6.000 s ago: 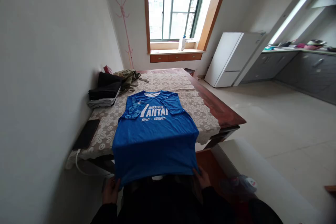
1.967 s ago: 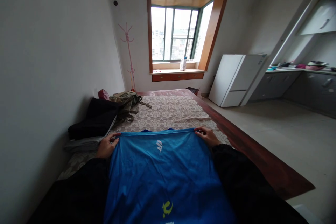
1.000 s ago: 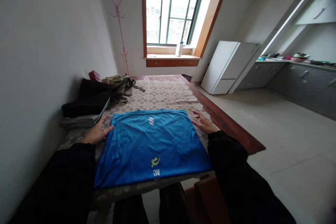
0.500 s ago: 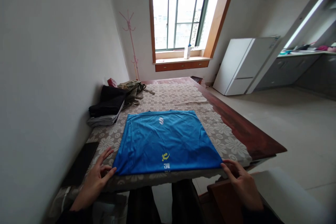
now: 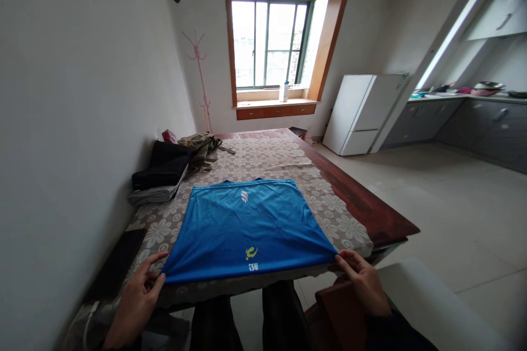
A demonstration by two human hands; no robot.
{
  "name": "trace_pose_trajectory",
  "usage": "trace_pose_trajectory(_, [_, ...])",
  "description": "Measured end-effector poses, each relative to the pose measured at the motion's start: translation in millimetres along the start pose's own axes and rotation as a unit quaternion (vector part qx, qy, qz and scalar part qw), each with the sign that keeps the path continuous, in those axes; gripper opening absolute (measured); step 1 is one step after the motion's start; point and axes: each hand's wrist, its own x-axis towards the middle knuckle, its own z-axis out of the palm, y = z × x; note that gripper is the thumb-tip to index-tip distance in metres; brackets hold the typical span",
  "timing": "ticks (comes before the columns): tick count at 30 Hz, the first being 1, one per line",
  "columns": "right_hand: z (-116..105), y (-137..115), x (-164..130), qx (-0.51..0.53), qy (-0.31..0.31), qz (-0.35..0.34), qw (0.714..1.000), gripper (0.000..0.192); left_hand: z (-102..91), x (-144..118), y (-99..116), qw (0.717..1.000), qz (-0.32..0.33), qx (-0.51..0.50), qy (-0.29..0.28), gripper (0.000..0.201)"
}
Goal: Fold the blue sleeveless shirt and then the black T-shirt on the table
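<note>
Your hands have closed in on the shirt (image 5: 247, 227) since half a second ago; now each one pinches a near corner. Your left hand (image 5: 138, 299) has its grip shut on the near left corner, thumb and fingers tight on the cloth. The shirt is blue and lies folded flat on the table (image 5: 362, 211), on top of a flowery cloth (image 5: 263, 162). Its near edge is at the table edge, close to you. Your right hand (image 5: 362, 279) has its grip shut on the near right corner. A pile of dark clothes (image 5: 164, 175) sits at the far left, by the wall.
</note>
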Motion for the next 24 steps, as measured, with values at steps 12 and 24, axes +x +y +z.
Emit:
trace_pose_trajectory(12, [-2, 34, -18, 0.043, 0.046, -0.058, 0.996, 0.046, 10.3, -45, -29, 0.993, 0.092, 0.012, 0.066, 0.032])
trace_pose_trajectory(24, [-9, 36, -9, -0.105, 0.033, -0.148, 0.983, 0.034, 21.1, -51, -57, 0.964, 0.183, 0.153, 0.116, 0.032])
